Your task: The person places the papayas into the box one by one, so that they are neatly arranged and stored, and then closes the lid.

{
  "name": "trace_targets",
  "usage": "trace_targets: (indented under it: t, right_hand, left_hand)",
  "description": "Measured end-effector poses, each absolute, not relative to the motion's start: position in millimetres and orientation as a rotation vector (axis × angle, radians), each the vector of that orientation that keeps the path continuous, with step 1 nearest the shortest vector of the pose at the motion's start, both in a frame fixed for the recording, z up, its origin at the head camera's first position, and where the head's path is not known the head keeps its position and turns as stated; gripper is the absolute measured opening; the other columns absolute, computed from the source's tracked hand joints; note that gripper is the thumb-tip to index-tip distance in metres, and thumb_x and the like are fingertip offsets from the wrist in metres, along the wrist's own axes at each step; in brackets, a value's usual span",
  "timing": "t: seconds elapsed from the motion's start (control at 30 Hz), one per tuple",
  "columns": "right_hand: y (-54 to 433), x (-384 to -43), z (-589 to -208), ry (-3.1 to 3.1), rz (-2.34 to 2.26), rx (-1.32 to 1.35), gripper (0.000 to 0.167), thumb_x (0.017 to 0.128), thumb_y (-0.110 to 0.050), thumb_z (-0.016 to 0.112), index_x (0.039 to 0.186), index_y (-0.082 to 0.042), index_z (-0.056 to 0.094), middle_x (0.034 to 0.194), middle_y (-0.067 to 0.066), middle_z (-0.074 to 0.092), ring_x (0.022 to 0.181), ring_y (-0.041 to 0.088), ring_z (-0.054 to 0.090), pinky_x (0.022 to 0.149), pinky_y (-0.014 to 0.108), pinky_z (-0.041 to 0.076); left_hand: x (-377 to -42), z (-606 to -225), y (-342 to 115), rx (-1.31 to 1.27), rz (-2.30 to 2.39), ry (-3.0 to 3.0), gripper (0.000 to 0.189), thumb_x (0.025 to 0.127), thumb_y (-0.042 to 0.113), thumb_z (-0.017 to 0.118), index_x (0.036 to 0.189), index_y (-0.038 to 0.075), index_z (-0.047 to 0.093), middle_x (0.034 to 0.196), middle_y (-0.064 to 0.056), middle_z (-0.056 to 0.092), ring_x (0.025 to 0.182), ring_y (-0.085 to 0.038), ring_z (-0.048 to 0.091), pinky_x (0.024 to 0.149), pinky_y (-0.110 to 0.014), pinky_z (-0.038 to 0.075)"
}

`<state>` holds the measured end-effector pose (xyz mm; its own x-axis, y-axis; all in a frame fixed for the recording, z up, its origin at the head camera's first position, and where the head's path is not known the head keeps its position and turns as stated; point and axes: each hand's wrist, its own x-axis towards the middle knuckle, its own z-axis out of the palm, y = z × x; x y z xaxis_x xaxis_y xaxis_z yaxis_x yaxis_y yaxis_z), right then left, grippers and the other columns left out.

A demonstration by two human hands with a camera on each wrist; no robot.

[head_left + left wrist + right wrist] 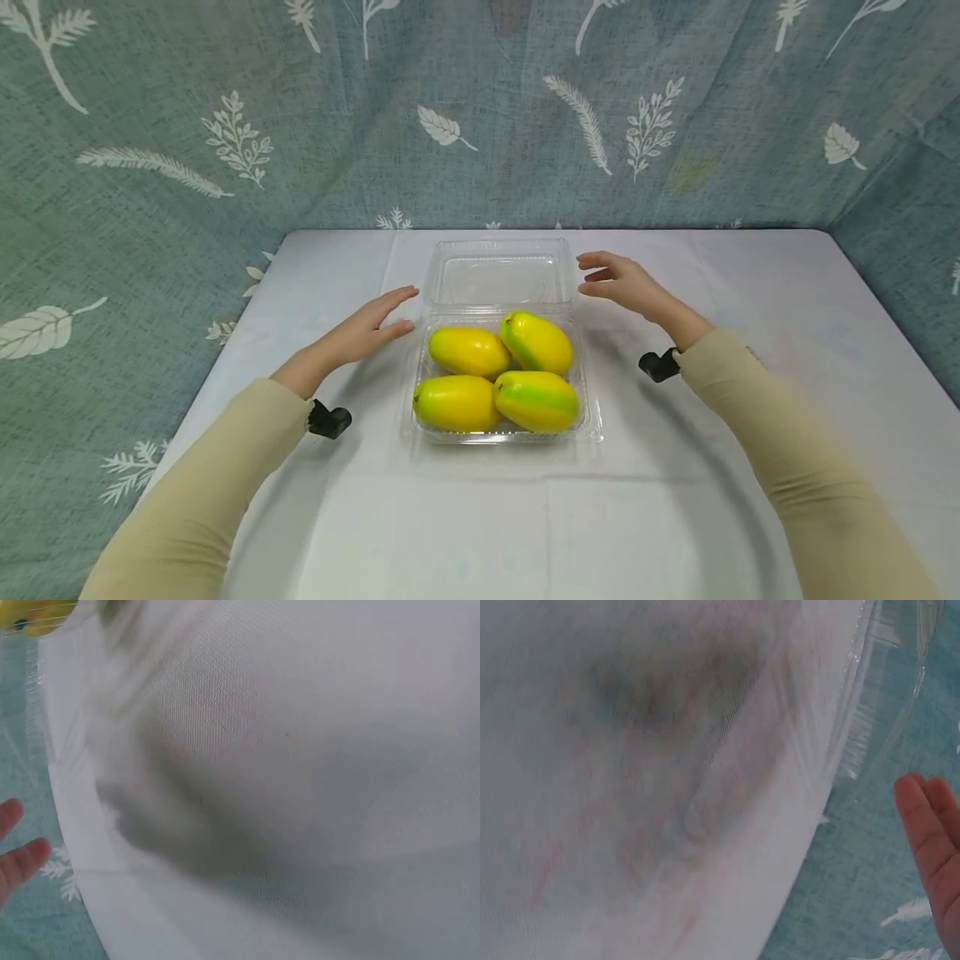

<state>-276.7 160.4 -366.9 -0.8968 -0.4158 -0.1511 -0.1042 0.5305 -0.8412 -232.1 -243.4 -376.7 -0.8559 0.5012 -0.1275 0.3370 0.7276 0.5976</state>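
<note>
A clear plastic clamshell box (592, 417) lies on the table with its lid (502, 279) folded back toward the curtain. Several yellow-green mangoes (468, 351) fill its base in two rows. To the left of the lid, my left hand (367, 327) hovers with fingers stretched out, touching nothing. My right hand (622, 282) is held off the lid's right side, its fingers slightly bent and holding nothing. Fingertips of the right hand (934, 840) show at the edge of the right wrist view, near the clear plastic.
A white cloth (487, 525) covers the table. Behind and beside it hangs a green-blue curtain (487, 183) with white leaf prints. Black wrist cameras (328, 419) are strapped under both cuffs.
</note>
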Motion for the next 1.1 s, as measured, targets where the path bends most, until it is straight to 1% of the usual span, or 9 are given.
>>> trace_targets:
  t: [0.13,0.37,0.5,0.6,0.67,0.77,0.9,0.97,1.1]
  right_hand:
    - [159.4,-280.8,-374.0,2.334,-1.467,-0.26,0.059,0.091,-0.017,0.057,0.142,-0.006,0.03,0.143,0.018,0.034,0.126,0.033,0.039,0.102,0.047,0.035]
    - [149.4,-286.2,-386.3,2.06,-1.762,0.013,0.065,0.092,-0.008,0.053,0.146,-0.006,0.017,0.147,0.019,0.025,0.127,0.032,0.038,0.102,0.038,0.037]
    - [144.2,-288.7,-392.6,2.013,-1.823,0.102,0.066,0.092,-0.005,0.052,0.146,-0.006,0.016,0.145,0.02,0.028,0.125,0.032,0.04,0.101,0.036,0.038]
    - [142.0,-291.1,-397.1,1.991,-1.85,0.133,0.065,0.092,-0.005,0.052,0.146,-0.005,0.017,0.143,0.021,0.03,0.122,0.032,0.043,0.1,0.036,0.039]
    - [141.2,-292.8,-399.5,1.981,-1.855,0.138,0.063,0.092,-0.005,0.051,0.146,-0.004,0.018,0.142,0.022,0.032,0.117,0.029,0.048,0.098,0.034,0.041]
    - [140.7,-294.4,-402.3,1.97,-1.851,0.127,0.061,0.092,-0.006,0.052,0.145,-0.002,0.021,0.14,0.023,0.035,0.099,0.02,0.057,0.092,0.028,0.046]
    - [140.7,-295.2,-404.8,1.974,-1.84,0.125,0.057,0.092,-0.006,0.052,0.142,0.002,0.026,0.131,0.025,0.042,0.074,0.007,0.059,0.078,0.02,0.05]
    - [141.2,-295.5,-406.0,1.972,-1.834,0.127,0.054,0.092,-0.006,0.051,0.141,0.003,0.028,0.125,0.024,0.045,0.07,0.006,0.059,0.073,0.019,0.051]
    - [141.2,-296.1,-406.9,1.958,-1.822,0.141,0.053,0.093,-0.006,0.05,0.14,0.003,0.029,0.109,0.016,0.051,0.068,0.008,0.058,0.069,0.019,0.051]
  left_hand:
    - [-243.8,-376.8,-234.7,0.549,0.885,2.668,0.065,0.094,0.037,0.049,0.146,0.011,0.019,0.151,-0.013,0.018,0.137,-0.034,0.018,0.107,-0.054,0.021]
    - [-263.1,-376.4,-221.4,0.28,1.04,2.626,0.071,0.092,0.042,0.051,0.147,0.014,0.017,0.15,-0.013,0.023,0.133,-0.039,0.027,0.104,-0.053,0.029]
    - [-269.6,-379.0,-217.6,0.153,1.121,2.572,0.071,0.092,0.037,0.052,0.147,0.011,0.016,0.149,-0.015,0.025,0.131,-0.038,0.029,0.104,-0.05,0.03]
    - [-270.5,-380.9,-216.6,0.082,1.226,2.497,0.069,0.093,0.031,0.053,0.147,0.01,0.015,0.147,-0.015,0.028,0.13,-0.036,0.032,0.102,-0.051,0.032]
    - [-270.8,-382.3,-215.9,0.04,1.292,2.44,0.067,0.093,0.028,0.052,0.147,0.01,0.016,0.146,-0.015,0.03,0.129,-0.034,0.035,0.102,-0.051,0.032]
    - [-271.9,-385.6,-215.3,-0.004,1.355,2.384,0.065,0.094,0.025,0.051,0.146,0.009,0.017,0.144,-0.016,0.034,0.125,-0.033,0.04,0.101,-0.05,0.034]
    - [-274.7,-390.2,-213.9,-0.028,1.4,2.348,0.062,0.095,0.022,0.05,0.146,0.005,0.019,0.14,-0.019,0.038,0.121,-0.034,0.044,0.1,-0.047,0.037]
    - [-276.5,-391.9,-212.7,-0.043,1.412,2.342,0.061,0.094,0.022,0.049,0.145,0.004,0.02,0.138,-0.02,0.041,0.12,-0.034,0.045,0.099,-0.045,0.038]
    - [-279.7,-394.4,-210.6,-0.091,1.416,2.346,0.059,0.093,0.022,0.05,0.144,0.005,0.026,0.135,-0.019,0.045,0.117,-0.032,0.047,0.098,-0.043,0.038]
